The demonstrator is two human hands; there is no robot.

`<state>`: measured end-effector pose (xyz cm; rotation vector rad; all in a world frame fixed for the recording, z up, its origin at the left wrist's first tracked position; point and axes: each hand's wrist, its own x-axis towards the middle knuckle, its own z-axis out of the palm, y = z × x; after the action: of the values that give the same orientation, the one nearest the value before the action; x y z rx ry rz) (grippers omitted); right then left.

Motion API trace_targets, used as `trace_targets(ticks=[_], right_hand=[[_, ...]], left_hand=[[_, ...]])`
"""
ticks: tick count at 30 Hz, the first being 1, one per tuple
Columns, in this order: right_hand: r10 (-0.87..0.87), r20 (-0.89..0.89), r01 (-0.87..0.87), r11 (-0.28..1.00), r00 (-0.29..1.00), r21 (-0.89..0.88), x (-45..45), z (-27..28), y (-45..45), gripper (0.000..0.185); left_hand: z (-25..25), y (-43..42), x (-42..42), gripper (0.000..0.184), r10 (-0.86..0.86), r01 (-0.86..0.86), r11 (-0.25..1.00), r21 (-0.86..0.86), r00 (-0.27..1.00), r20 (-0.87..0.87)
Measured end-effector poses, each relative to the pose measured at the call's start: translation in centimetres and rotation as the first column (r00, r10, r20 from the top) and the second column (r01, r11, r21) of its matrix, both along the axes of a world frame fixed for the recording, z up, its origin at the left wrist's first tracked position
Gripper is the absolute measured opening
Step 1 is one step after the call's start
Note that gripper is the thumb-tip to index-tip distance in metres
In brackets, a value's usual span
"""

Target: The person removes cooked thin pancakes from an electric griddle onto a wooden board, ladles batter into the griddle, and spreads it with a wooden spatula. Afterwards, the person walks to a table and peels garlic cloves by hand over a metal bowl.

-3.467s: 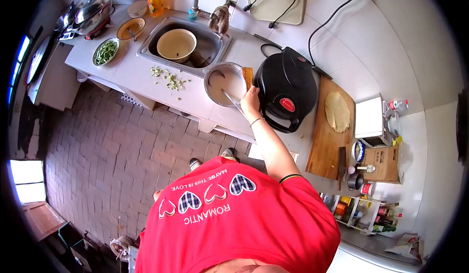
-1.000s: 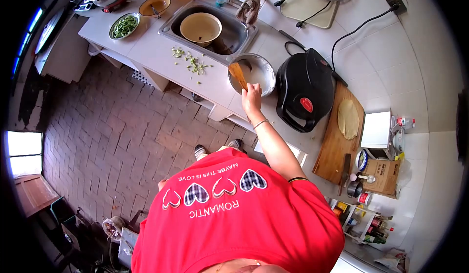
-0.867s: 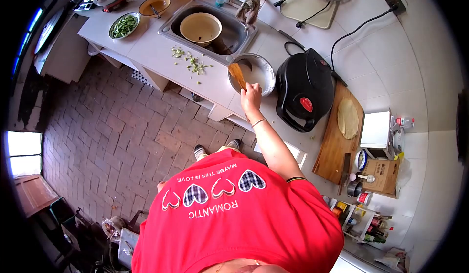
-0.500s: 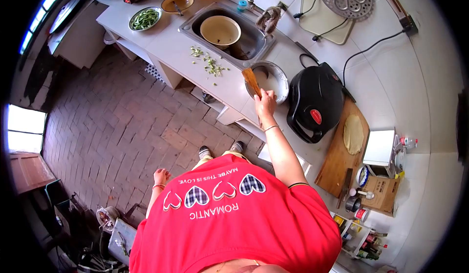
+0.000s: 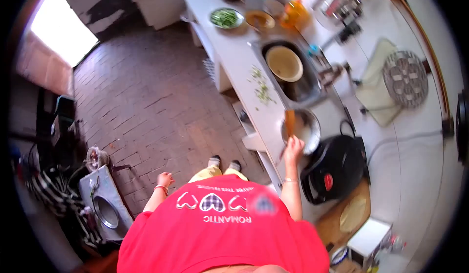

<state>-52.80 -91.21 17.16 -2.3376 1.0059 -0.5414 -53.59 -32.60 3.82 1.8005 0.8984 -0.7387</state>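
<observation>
My right hand (image 5: 293, 150) is closed on a wooden spatula (image 5: 290, 121). Its flat end sits over the near rim of a metal bowl (image 5: 311, 132) on the counter. Something pale and whitish lies in the bowl, too blurred to name. Close to the bowl stands a black electric griddle (image 5: 333, 168) with its lid down and a red badge. My left hand (image 5: 165, 179) hangs low at my side over the floor, holding nothing that I can see; its fingers are loosely bent and a little apart. Chopped green bits (image 5: 262, 91) lie scattered on the counter (image 5: 228, 58).
A sink (image 5: 312, 94) holds a cream basin (image 5: 284, 64). Farther off are a plate of cut greens (image 5: 225, 18), a brown bowl (image 5: 260, 21) and an orange bottle (image 5: 294, 13). Beyond the griddle, flat dough (image 5: 352, 214) rests on a wooden board (image 5: 333, 224).
My view has turned, so the counter, sink and griddle appear farther right and lower. My right hand still grips the spatula at the bowl, and the spatula looks more upright in view.
</observation>
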Motion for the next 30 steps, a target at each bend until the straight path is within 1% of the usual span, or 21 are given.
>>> trace_targets(ticks=[2,3,4,5,8,9,11,12,13,15,17,18,19,20,21,22,24,25,26,28,30], right_hand=[[0.053,0.074,-0.051,0.998,0.996,-0.022,-0.1,0.4,-0.2,0.026],[0.035,0.114,-0.035,0.999,0.993,-0.008,-0.2,0.6,-0.4,0.026],[0.001,0.154,-0.015,0.996,0.988,0.085,-0.5,1.6,-0.6,0.023],[0.000,0.195,-0.013,0.998,0.981,0.068,-0.9,1.8,-1.2,0.021],[0.009,0.300,-0.043,0.993,0.954,0.108,-2.5,4.0,-3.0,0.016],[0.003,0.286,-0.028,0.996,0.958,0.084,-3.0,4.8,-3.5,0.014],[-0.059,0.384,-0.019,0.981,0.922,0.195,-3.2,5.9,-3.9,0.017],[-0.097,0.411,-0.014,0.966,0.906,0.259,-3.4,5.9,-4.3,0.021],[-0.134,0.434,-0.015,0.946,0.891,0.323,-3.5,6.0,-4.5,0.025],[-0.184,0.479,0.006,0.937,0.858,0.349,-2.9,7.9,-3.9,0.024],[-0.209,0.534,-0.044,0.905,0.819,0.422,-1.7,10.8,-2.3,0.021],[-0.149,0.542,-0.132,0.886,0.827,0.445,-1.4,12.1,-1.6,0.021],[-0.148,0.502,-0.102,0.894,0.852,0.435,-0.2,13.4,-0.2,0.019],[-0.147,0.461,-0.072,0.903,0.875,0.424,1.0,14.7,1.1,0.018],[-0.109,0.468,-0.167,0.845,0.877,0.509,1.5,13.3,0.3,0.016],[0.002,0.442,-0.229,0.858,0.897,0.460,2.5,13.5,1.1,0.014],[0.136,0.465,-0.363,0.820,0.875,0.443,5.1,15.0,3.9,0.012],[0.182,0.477,-0.422,0.780,0.860,0.462,6.2,15.8,5.7,0.011],[0.222,0.498,-0.478,0.738,0.839,0.477,7.2,15.9,6.5,0.011],[0.273,0.531,-0.552,0.678,0.802,0.486,10.1,15.0,9.9,0.012],[0.410,0.517,-0.652,0.579,0.752,0.489,13.7,13.8,13.9,0.012]], left_hand=[[3.1,-1.4,-1.4,0.016,-0.185,0.186,0.982,0.039,0.982,-0.038],[-0.2,0.4,-3.1,0.016,-0.160,0.160,0.986,0.035,0.987,-0.022],[-4.2,2.3,-4.9,0.017,-0.135,0.135,0.990,0.029,0.991,-0.006],[-7.1,3.6,-6.6,0.017,-0.110,0.110,0.994,0.024,0.994,0.010],[-5.9,3.5,-9.2,0.020,0.047,-0.047,0.998,-0.048,0.999,-0.003],[-4.4,3.2,-9.3,0.017,-0.004,0.005,1.000,0.018,0.999,-0.048],[-5.0,3.7,-9.7,0.014,0.149,-0.154,0.979,-0.134,0.988,-0.045],[-2.7,2.1,-9.2,0.013,0.227,-0.232,0.950,-0.210,0.973,-0.049],[0.6,1.1,-8.4,0.009,0.200,-0.206,0.964,-0.171,0.978,-0.053],[-0.8,1.9,-8.7,0.011,0.220,-0.210,0.939,-0.274,0.976,0.006],[1.3,0.3,-7.7,0.011,0.215,-0.214,0.958,-0.190,0.977,-0.017],[4.8,-2.2,-7.2,0.014,0.248,-0.244,0.966,-0.087,0.968,0.037],[5.4,-2.5,-6.9,0.015,0.280,-0.272,0.957,-0.095,0.956,0.084],[4.2,-1.9,-7.4,0.017,0.283,-0.269,0.955,-0.124,0.952,0.117],[4.1,-1.7,-7.4,0.016,0.322,-0.310,0.943,-0.118,0.942,0.098],[4.4,-1.8,-7.6,0.015,0.376,-0.366,0.925,-0.102,0.920,0.114],[5.0,-1.5,-8.3,0.015,0.404,-0.394,0.915,-0.091,0.901,0.156],[4.2,-0.8,-9.4,0.016,0.422,-0.405,0.906,-0.121,0.889,0.180],[2.1,-0.6,-10.8,0.016,0.468,-0.448,0.883,-0.143,0.867,0.174],[0.8,0.9,-13.4,0.017,0.569,-0.550,0.821,-0.154,0.811,0.136],[-0.3,2.1,-16.5,0.014,0.674,-0.662,0.738,-0.130,0.722,0.156]])
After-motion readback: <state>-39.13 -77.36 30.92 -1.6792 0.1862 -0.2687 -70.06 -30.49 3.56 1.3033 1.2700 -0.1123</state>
